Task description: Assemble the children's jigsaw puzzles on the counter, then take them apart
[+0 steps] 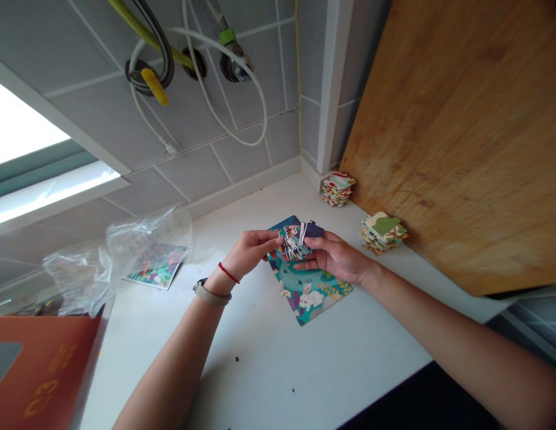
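Between my two hands is a stack of jigsaw puzzle pieces (293,242) with white edges and teal and navy faces. My left hand (255,245) pinches the stack's left side, thumb on top. My right hand (329,254) grips its right side around a navy piece, some fingers stretched underneath. Directly below lies a teal illustrated board (313,295) with white rabbits and orange sprigs; the hands and pieces cover its upper part.
Two piles of puzzle pieces, one in the corner (337,190) and one nearer (383,232), stand beside a leaning wooden board (461,137). Leftward are clear plastic wrapping (146,239), a colourful picture card (156,266) and an orange box (45,364). Hoses and cables (206,77) hang above.
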`<move>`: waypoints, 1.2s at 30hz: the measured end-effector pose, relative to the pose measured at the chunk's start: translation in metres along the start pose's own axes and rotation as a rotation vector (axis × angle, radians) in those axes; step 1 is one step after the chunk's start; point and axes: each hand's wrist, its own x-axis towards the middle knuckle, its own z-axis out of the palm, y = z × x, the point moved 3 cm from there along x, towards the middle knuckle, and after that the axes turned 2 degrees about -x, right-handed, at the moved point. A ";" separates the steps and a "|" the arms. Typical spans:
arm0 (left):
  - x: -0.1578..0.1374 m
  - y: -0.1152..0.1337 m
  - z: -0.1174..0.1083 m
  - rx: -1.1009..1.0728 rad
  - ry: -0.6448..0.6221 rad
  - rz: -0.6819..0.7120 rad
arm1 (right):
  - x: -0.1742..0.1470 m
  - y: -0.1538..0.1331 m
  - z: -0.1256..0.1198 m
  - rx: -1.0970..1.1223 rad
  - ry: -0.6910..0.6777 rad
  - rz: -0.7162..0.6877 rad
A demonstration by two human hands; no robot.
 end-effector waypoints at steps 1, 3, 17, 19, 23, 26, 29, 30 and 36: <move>0.001 -0.002 -0.001 -0.002 0.016 -0.014 | 0.000 0.000 0.000 0.000 0.004 -0.005; 0.002 -0.005 -0.005 0.006 0.042 -0.038 | 0.001 0.000 -0.001 -0.003 0.023 -0.013; -0.053 -0.014 -0.023 0.194 0.064 -0.110 | 0.004 -0.001 -0.007 0.050 0.139 -0.087; -0.071 -0.024 -0.013 0.180 0.065 -0.136 | 0.004 -0.001 -0.007 0.041 0.126 -0.090; -0.108 -0.039 0.006 0.223 0.140 -0.110 | 0.003 -0.001 -0.005 0.026 0.120 -0.086; -0.128 -0.047 0.016 0.387 0.250 -0.076 | 0.003 0.000 -0.003 0.018 0.120 -0.078; -0.137 -0.054 0.024 0.469 0.335 -0.023 | 0.003 0.000 -0.003 0.022 0.117 -0.079; -0.138 -0.055 0.027 0.503 0.348 -0.006 | 0.004 0.000 -0.003 0.026 0.116 -0.079; -0.137 -0.048 0.044 0.818 0.320 -0.013 | 0.005 0.001 -0.005 0.051 0.124 -0.090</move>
